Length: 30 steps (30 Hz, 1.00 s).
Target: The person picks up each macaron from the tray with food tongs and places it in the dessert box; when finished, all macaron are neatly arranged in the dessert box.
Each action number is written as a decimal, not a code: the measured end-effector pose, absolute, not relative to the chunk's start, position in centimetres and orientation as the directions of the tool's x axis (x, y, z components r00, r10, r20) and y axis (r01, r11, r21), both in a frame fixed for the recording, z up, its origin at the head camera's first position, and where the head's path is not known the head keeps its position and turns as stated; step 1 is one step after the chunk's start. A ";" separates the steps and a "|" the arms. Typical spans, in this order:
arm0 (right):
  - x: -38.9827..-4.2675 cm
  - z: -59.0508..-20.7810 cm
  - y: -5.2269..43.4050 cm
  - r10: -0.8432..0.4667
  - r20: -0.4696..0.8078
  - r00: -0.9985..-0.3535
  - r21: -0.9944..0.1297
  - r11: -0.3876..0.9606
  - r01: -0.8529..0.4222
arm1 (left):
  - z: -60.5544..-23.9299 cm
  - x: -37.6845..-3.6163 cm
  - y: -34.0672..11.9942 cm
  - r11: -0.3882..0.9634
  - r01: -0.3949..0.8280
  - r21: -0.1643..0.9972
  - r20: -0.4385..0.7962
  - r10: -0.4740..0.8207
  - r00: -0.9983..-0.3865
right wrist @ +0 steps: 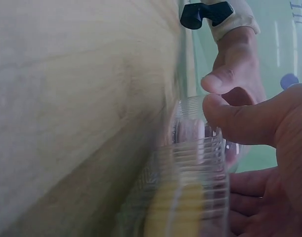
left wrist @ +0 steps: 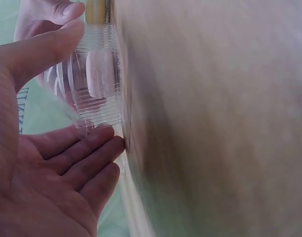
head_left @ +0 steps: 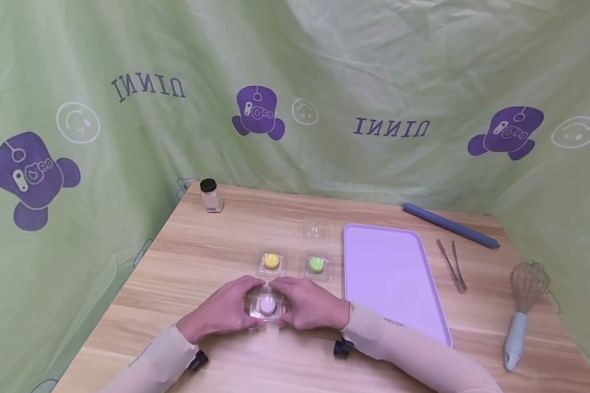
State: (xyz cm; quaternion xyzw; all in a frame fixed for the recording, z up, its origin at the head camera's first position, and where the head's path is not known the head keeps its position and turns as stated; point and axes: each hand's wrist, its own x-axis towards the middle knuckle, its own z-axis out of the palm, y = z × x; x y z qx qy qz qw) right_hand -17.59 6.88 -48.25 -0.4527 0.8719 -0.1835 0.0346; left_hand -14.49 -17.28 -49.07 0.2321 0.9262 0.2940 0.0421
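Observation:
Both hands hold a small transparent plastic box (head_left: 257, 314) low over the near middle of the table, one from each side. Inside it lies a pink macaron (head_left: 267, 305). My left hand (head_left: 221, 307) has its thumb on one side of the box and its fingers on the other. The right hand (head_left: 314, 304) grips the opposite end in the same way, and the two thumbs nearly meet in the left wrist view. Just beyond the hands, a yellow macaron (head_left: 271, 261) and a green macaron (head_left: 317, 265) sit in similar boxes.
Behind the green macaron is another transparent box (head_left: 316, 230). A lilac tray (head_left: 390, 273) lies to the right, then metal tongs (head_left: 454, 267), a whisk (head_left: 516, 333) and a long blue roll (head_left: 449, 225). A black-capped jar (head_left: 211, 197) stands at the back left.

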 end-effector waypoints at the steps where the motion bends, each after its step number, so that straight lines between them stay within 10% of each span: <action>1: -17.5 -48.2 6.8 -0.802 0.106 -0.588 -0.344 0.525 -0.778 | -49.0 -14.5 -17.3 0.721 0.404 0.563 0.056 0.455 -0.889; 30: -17.8 -48.5 5.4 -0.788 0.146 -0.598 -0.277 0.548 -0.789 | -48.7 -15.8 -18.2 0.779 0.388 0.493 -0.021 0.456 -0.889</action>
